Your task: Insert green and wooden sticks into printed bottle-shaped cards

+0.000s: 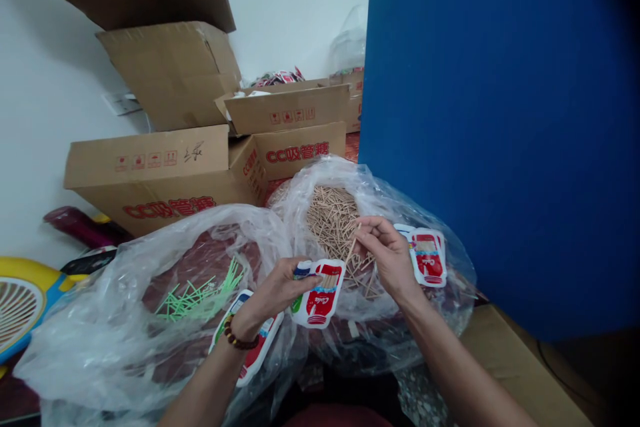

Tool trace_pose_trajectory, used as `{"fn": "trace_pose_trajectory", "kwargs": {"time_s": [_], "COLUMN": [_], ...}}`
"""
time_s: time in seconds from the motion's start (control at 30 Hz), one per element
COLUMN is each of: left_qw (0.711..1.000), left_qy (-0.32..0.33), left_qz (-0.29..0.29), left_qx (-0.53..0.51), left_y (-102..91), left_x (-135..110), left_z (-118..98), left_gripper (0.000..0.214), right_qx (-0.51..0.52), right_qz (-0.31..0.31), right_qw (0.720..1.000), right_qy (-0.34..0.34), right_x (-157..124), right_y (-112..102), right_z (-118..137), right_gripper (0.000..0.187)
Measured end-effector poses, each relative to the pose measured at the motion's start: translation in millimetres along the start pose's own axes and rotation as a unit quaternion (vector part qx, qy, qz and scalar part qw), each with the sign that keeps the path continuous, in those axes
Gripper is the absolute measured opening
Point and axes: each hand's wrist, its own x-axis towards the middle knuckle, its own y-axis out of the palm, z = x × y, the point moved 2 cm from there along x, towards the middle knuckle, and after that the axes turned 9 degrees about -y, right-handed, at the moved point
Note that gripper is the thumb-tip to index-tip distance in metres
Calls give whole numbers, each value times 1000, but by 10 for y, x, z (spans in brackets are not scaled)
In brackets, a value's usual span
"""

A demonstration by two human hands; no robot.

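My left hand is closed on a red, white and green cola packet, tilted, with brown sticks showing in its window. Between the thumb and fingers of my right hand is a thin brown stick, its lower end at the packet's upper right edge. Beneath my right hand, a clear plastic bag holds a heap of brown sticks. More cola packets lie on the bag to the right. Another packet is partly hidden under my left wrist.
A second plastic bag at left holds green sticks. Cardboard boxes are stacked behind. On the right stands a tall blue panel. A yellow and blue fan and a dark red bottle sit at far left.
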Motion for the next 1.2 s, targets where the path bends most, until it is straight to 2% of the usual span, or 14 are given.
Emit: {"fn": "trace_pose_trajectory", "kwargs": {"time_s": [0.13,0.2,0.4,0.5,0.6,0.7,0.8,0.93,1.03,1.2], "left_qw": [999,999,997,997,998,999,1000,1000,1000,998], "left_qy": [9,-2,-46,-55,-55,-34,-17,-20,-10,-21], "left_qz": [33,40,0,-17,-8,-9,-11,13,13,16], "left_qx": [10,-11,-56,-46,-36,-27,-11,-17,-23,-50], "left_y": [31,57,97,94,89,71,52,50,46,40], "left_x": [64,107,212,230,230,212,172,93,32,-23], "left_z": [10,43,163,182,199,203,184,154,138,150], "left_gripper": [29,29,29,28,26,25,26,27,27,27], "right_qx": [12,6,-44,-76,-82,-65,-25,6,6,3], "right_qz": [-23,-13,126,158,165,133,56,-41,-57,-42], "right_qw": [1000,1000,988,982,980,986,996,999,998,999], "right_qy": [-14,-3,73,71,70,73,60,11,-10,-18], "right_x": [30,33,-72,-127,-147,-136,-105,-69,-75,-137], "right_y": [-39,-69,-143,-151,-131,-111,-112,-96,-21,135], "right_z": [-25,-53,-201,-254,-276,-258,-215,-177,-171,-144], "right_gripper": [17,17,12,10,11,13,16,14,13,12]}}
